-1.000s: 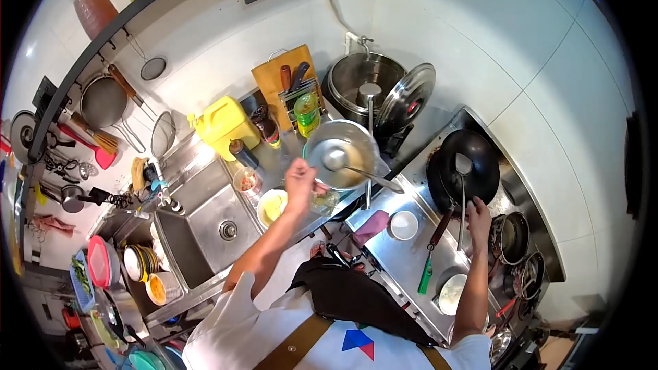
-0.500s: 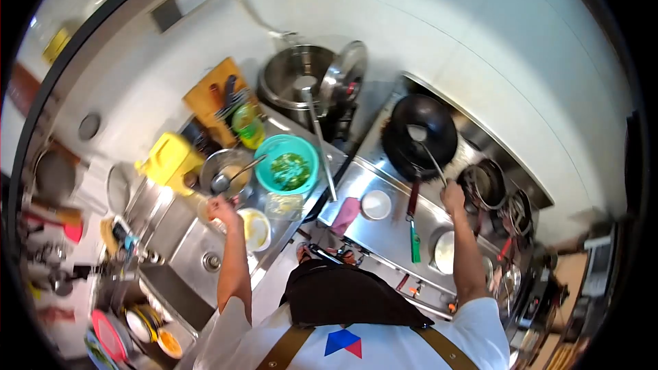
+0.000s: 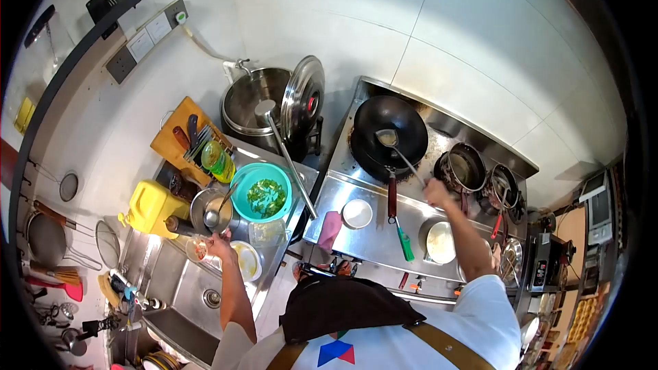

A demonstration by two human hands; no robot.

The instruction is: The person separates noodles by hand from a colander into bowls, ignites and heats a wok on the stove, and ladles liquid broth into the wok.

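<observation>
My right hand is closed round the handle of a wok spatula, whose blade lies inside the black wok on the stove. My left hand is at the sink edge, its fingers closed on the rim of a small clear bowl with reddish bits in it. Just beyond that hand a ladle leans in a steel bowl. A turquoise basin of chopped greens stands beside it. Close to my left wrist is a white tub with something yellowish inside.
A tall stockpot with its lid tilted up stands behind the counter. A yellow jug stands by the sink. Saucepans sit right of the wok. A green-handled brush and white bowl lie in front.
The whole view has turned, and the stove and counter appear further left. My left hand has come nearer the turquoise basin. The spatula blade stays in the wok.
</observation>
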